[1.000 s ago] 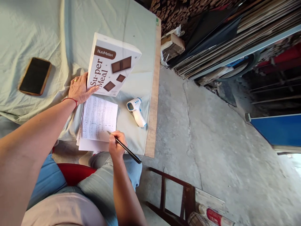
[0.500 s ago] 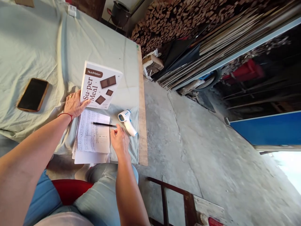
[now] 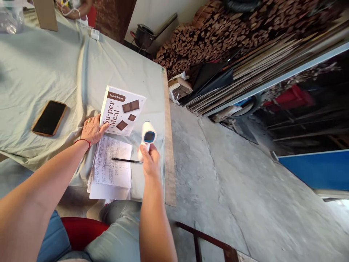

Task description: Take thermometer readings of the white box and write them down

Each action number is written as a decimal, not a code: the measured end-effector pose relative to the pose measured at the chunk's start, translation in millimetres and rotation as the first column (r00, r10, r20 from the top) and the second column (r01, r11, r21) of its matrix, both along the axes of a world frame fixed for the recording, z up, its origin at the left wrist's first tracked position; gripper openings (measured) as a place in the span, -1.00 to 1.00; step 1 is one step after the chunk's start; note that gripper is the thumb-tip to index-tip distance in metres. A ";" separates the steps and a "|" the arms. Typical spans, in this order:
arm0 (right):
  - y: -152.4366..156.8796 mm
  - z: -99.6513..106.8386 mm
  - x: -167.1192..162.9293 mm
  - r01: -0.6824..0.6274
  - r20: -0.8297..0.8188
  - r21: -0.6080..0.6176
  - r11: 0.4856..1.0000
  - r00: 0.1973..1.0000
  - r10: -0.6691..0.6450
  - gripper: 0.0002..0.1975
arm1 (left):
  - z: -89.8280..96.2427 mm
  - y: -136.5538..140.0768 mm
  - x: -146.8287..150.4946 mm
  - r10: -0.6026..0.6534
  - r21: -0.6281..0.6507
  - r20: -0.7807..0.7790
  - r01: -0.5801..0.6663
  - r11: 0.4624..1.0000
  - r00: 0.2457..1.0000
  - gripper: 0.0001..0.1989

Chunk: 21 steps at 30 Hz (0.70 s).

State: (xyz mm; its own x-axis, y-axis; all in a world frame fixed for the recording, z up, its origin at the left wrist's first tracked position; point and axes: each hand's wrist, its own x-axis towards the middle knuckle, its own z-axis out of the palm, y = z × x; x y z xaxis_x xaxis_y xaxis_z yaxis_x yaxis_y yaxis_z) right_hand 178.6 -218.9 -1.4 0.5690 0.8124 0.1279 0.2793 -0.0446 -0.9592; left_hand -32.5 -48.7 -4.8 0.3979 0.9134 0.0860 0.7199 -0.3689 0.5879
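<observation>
My right hand (image 3: 150, 160) is wrapped round the handle of a white infrared thermometer (image 3: 148, 129), held upright with its small blue-edged screen towards me. At the left, my left hand (image 3: 93, 129) grips the lower left edge of a white "Su-per Meal" box (image 3: 133, 118), which stands tilted on the cloth; the thumb lies over its front. Below the box is a stack of handwritten sheets (image 3: 109, 178). A black pen (image 3: 124, 160) lies across them, its tip end reaching close to my right hand.
A phone (image 3: 49, 118) in a brown case lies left on the cloth-covered table (image 3: 122, 65). The wooden table edge (image 3: 169, 156) runs along the right, above a concrete floor. A white adapter (image 3: 95, 34), a cardboard piece (image 3: 45, 14) and another person's arm (image 3: 81, 9) are at the far end.
My right hand has taken hold of the thermometer and raised it upright from the cloth. My left hand stays at the box. The view has shifted, showing more of the table's far end.
</observation>
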 end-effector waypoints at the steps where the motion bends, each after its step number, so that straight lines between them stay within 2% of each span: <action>1: 4.7 2.1 -16.2 -0.060 -0.092 0.026 0.998 0.994 0.062 -0.47 | -0.1 0.3 -0.1 0.005 0.001 -0.004 -0.005 1.000 1.000 -0.37; 4: 21.5 2.3 -53.9 -0.189 -0.275 0.048 0.981 0.942 0.195 -0.46 | 0.0 1.3 -0.5 0.007 0.012 -0.013 -0.007 1.000 1.000 -0.38; 7: 34.7 -3.8 -70.7 -0.184 -0.361 0.043 0.982 0.914 0.187 -0.44 | 0.9 1.2 -0.1 0.003 0.011 -0.015 -0.003 1.000 1.000 -0.41; 14: 40.4 -11.2 -72.1 -0.157 -0.411 0.082 0.984 0.894 0.177 -0.40 | 4.7 -0.7 2.1 0.020 -0.004 -0.022 -0.020 1.000 1.000 -0.42; 21: 42.5 -9.0 -77.9 -0.122 -0.435 0.054 0.991 0.890 0.133 -0.37 | 1.5 0.6 0.4 -0.002 0.012 -0.006 0.002 1.000 1.000 -0.41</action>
State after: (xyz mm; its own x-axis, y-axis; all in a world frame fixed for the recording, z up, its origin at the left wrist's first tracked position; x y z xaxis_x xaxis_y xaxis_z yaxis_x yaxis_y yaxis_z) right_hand 100.7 -176.5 -10.4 0.4635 0.8816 -0.0890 -0.1664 -0.0120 -0.9860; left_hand -32.1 -48.1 -3.4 0.4003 0.9114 0.0950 0.7225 -0.3777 0.5791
